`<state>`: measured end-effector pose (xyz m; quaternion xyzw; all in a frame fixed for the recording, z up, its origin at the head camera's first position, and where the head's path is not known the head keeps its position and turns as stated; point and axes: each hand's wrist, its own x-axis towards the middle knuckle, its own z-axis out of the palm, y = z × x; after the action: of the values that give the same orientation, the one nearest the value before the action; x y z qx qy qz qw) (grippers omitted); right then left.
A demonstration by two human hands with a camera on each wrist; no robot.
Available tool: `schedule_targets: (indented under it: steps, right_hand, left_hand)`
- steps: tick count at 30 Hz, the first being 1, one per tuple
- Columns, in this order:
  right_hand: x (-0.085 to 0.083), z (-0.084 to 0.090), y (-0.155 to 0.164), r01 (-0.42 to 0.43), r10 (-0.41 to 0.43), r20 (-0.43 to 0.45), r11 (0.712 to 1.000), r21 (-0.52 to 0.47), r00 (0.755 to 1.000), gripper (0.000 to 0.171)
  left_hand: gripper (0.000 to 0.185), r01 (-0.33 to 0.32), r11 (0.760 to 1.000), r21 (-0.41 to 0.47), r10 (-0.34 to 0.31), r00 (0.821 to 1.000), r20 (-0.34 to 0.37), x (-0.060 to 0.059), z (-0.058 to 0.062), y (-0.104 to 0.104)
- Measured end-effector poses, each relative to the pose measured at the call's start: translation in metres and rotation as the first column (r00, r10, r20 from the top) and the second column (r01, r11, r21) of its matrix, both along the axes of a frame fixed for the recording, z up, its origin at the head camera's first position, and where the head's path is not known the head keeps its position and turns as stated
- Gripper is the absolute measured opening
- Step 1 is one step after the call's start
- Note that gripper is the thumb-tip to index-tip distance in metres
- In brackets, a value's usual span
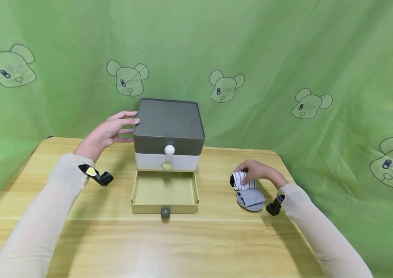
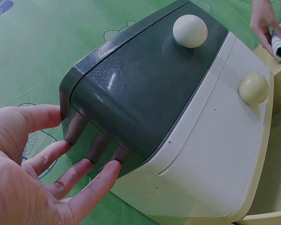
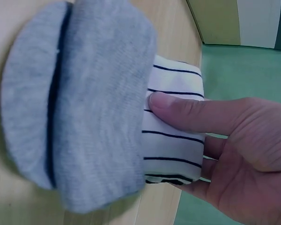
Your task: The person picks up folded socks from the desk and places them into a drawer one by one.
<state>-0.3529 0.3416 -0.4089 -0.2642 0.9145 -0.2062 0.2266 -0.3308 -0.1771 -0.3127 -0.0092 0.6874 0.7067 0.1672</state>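
A small drawer cabinet (image 1: 168,133) stands mid-table, with a dark grey top section, a white middle drawer and a yellow-green bottom drawer (image 1: 164,192) pulled out. My left hand (image 1: 113,129) presses straight fingers (image 2: 91,180) against the dark grey left side (image 2: 131,108). Right of the cabinet, my right hand (image 1: 252,173) grips a rolled white sock with black stripes (image 3: 175,136), thumb (image 3: 196,115) on top. A rolled grey sock (image 3: 79,103) lies against it on the table, also seen from the head camera as a grey sock (image 1: 251,199).
The wooden table (image 1: 196,243) is ringed by a green cloth backdrop (image 1: 287,58) printed with bears. Round knobs sit on each drawer front: white (image 1: 169,150), pale yellow (image 1: 166,166), grey (image 1: 165,212). The pulled-out drawer holds nothing visible.
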Motion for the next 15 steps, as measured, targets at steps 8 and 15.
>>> schedule_targets:
  steps: [8,15]
  right_hand:
    - [-0.003,0.003,-0.009,0.055,-0.055,-0.009,0.998,-0.016,0.998,0.041]
    - [-0.003,0.010,-0.022,0.064,-0.064,0.001,0.995,-0.076,0.998,0.047]
  left_hand:
    - [0.068,0.002,1.000,-0.001,-0.002,1.000,-0.006,-0.001,0.000,0.000]
    - [0.066,-0.007,1.000,-0.006,0.007,1.000,-0.001,-0.001,0.000,-0.001]
